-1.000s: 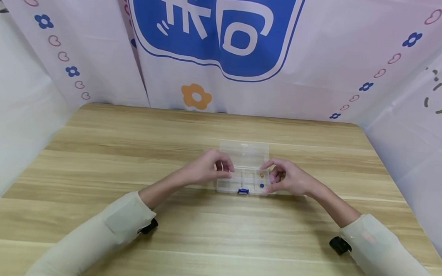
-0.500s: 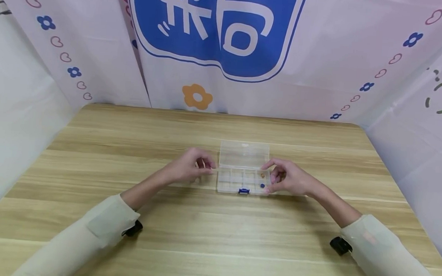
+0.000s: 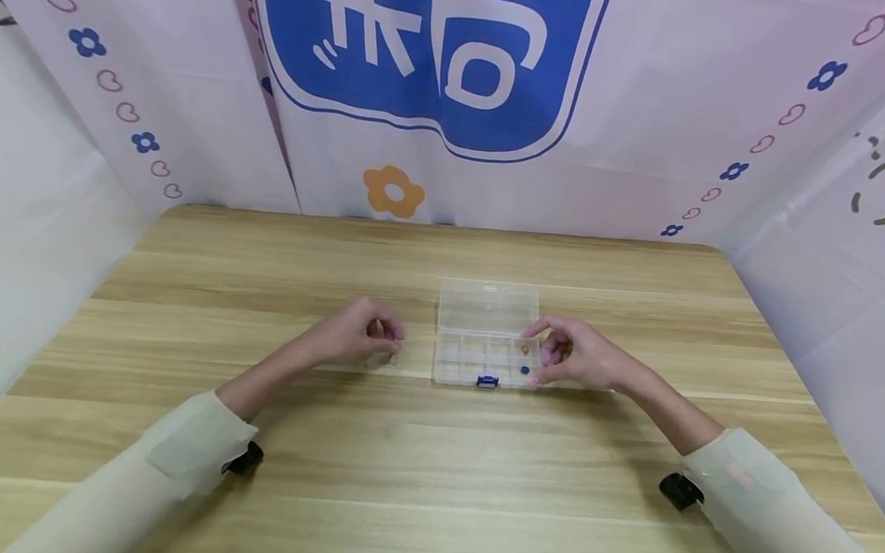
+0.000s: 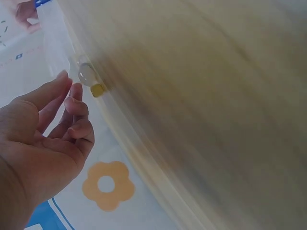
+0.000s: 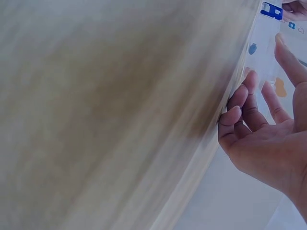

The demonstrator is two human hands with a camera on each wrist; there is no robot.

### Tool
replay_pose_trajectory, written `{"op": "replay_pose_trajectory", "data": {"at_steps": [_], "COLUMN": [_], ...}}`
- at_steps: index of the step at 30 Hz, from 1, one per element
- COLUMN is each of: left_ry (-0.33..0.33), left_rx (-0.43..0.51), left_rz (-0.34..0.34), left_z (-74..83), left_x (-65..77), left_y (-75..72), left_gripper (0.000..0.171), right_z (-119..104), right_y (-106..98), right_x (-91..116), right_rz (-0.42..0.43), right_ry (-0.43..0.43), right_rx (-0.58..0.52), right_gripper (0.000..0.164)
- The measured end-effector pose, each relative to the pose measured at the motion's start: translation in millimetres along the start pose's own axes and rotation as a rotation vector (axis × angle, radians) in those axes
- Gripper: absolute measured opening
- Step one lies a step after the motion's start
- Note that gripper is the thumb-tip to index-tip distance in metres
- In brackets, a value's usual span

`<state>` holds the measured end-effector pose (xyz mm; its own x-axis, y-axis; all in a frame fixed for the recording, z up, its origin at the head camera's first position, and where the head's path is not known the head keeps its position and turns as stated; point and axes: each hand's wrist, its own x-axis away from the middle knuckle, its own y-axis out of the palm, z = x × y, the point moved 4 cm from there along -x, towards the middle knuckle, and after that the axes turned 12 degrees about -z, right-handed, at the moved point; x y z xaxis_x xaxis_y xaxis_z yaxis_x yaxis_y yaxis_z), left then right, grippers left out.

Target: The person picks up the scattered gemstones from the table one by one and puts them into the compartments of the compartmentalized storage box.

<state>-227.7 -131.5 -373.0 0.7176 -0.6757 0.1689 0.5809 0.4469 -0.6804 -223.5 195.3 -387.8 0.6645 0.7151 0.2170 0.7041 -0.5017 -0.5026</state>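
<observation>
A clear plastic compartment box (image 3: 455, 382) lies on the table with its lid (image 3: 478, 308) folded back and a blue latch (image 3: 488, 382) in front. Its right-hand compartments hold a small blue bead (image 3: 524, 370) and a brownish bead (image 3: 525, 348). My right hand (image 3: 581, 355) grips the box's right end, thumb at the front corner and forefinger at the back. To the left of the box, my left hand (image 3: 357, 330) hovers with half-bent fingers. Just past its fingertips, the left wrist view shows a clear round bead (image 4: 86, 74) and a yellow cube-like bead (image 4: 97, 90).
The wooden table (image 3: 432, 476) spreads out around the box. A white printed cloth (image 3: 604, 193) hangs behind its far edge, with more cloth at both sides. Small black devices (image 3: 681, 492) sit under both sleeves.
My left hand has moved left from over the box's left compartments to the small beads beside it. My right hand and the box have stayed in place.
</observation>
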Motion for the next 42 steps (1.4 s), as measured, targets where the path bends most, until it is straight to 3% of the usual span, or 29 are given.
{"op": "replay_pose_trajectory", "data": {"at_steps": [15,30,42], "left_ry": [0.022,0.012,0.02], "left_rx": [0.005,-0.008,-0.019], "left_rz": [-0.062,-0.124,-0.123], "left_z": [-7.3,-13.0,-13.1], "left_x": [21.2,27.3,26.8], "left_y": [-9.0,-7.4,-7.7], "left_gripper": [0.005,0.01,0.01], "right_z": [0,0,0], "right_y": [0,0,0], "right_x": [-1,1,0], "right_rz": [0.002,0.003,0.001], "right_ry": [-0.001,-0.001,-0.004], "right_rx": [-0.002,0.02,0.029], "right_gripper": [0.054,0.055,0.055]}}
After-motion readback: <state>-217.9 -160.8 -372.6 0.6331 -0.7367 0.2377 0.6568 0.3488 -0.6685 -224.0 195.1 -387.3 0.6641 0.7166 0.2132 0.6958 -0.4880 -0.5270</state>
